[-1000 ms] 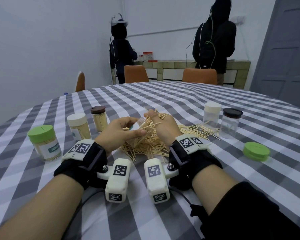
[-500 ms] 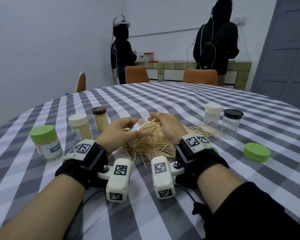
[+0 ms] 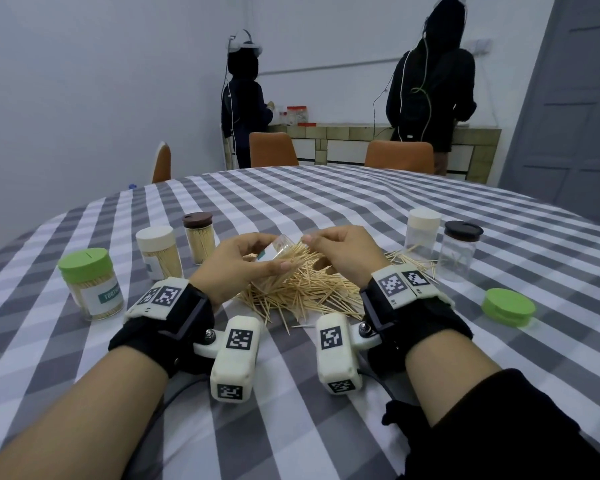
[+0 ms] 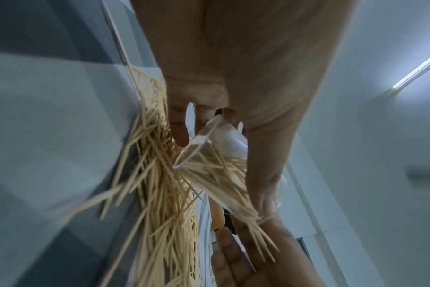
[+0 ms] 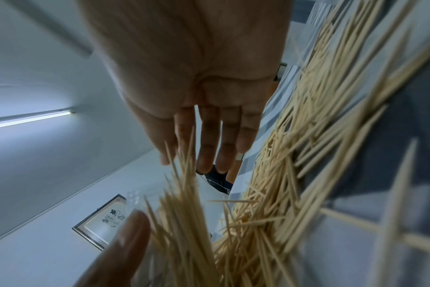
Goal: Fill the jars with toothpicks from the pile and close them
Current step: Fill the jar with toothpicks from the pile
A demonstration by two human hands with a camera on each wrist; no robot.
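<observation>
Tabletop (image 3: 326, 209) carried toothpick pile (image 3: 302, 292). Left hand (image 3: 236, 263) gripped tilted clear jar (image 3: 278, 252) over pile; right hand (image 3: 347, 251) pinched toothpick bunch (image 4: 224, 186) at jar mouth. Step: filling. Next, likely: push bunch in, fetch green lid (image 3: 508, 306).

Each wrist wears a black fabric strap (image 3: 163, 327) carrying a white plastic camera housing (image 3: 238, 358) printed with black square-code markers; a black sleeve (image 3: 506, 434) covers the right forearm.
</observation>
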